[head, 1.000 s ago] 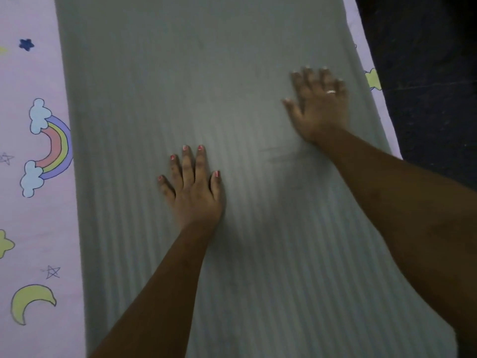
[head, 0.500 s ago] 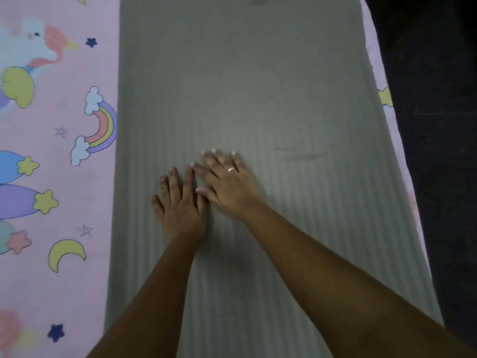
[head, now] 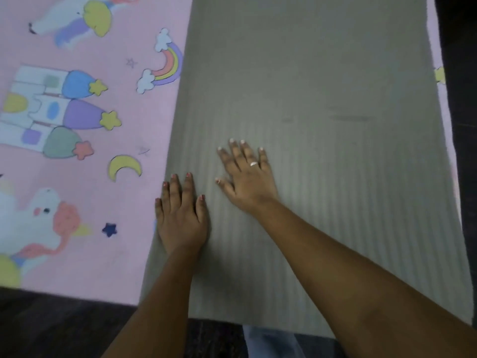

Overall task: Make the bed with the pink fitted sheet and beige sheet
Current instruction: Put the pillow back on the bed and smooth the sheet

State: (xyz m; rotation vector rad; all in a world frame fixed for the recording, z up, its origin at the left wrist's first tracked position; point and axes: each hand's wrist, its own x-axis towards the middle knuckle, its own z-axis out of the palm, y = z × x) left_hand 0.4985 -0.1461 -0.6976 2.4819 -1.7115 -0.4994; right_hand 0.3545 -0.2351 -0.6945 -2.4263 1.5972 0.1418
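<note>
Fingers (head: 191, 184) of both hands lie flat and slightly spread on the beige sheet (head: 322, 86), pinching nothing. It lies as a long strip over the pink sheet (head: 124, 254), its long axis running away from the person, most of it ahead of the fingertips. Left hand (head: 182, 220) sits at the strip's left edge, the nearer one for tugging that side; right hand (head: 245, 177) is just beside it, slightly ahead. Half a second ago the hands overlapped mid-strip; both have since shifted toward that edge.
</note>
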